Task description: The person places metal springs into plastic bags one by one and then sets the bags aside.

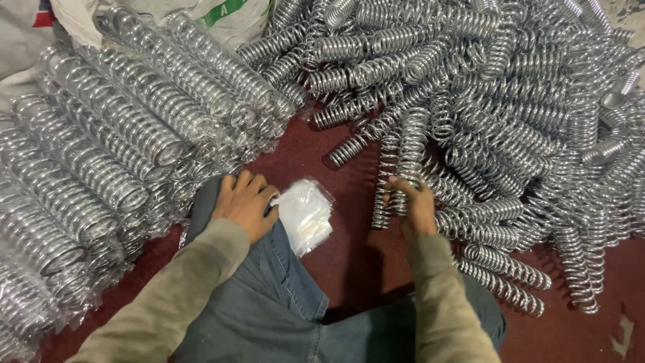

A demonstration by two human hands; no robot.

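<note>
steel springs [401, 171], two, clamped in right hand [415, 210]; left hand [247, 205] loosely curled on plastic bags [306, 214]

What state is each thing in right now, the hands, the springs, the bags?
Left hand: resting on the knee, fingers on a clear plastic bag.
Right hand: fingers closed on a loose spring.
Clear plastic bags: empty, flat, stacked on the floor.
Bagged springs: wrapped, piled in rows.
Loose springs: unwrapped, heaped.

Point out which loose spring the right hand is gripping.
The shiny coiled steel spring standing nearly upright under the right hand; the others lie untouched.
</note>
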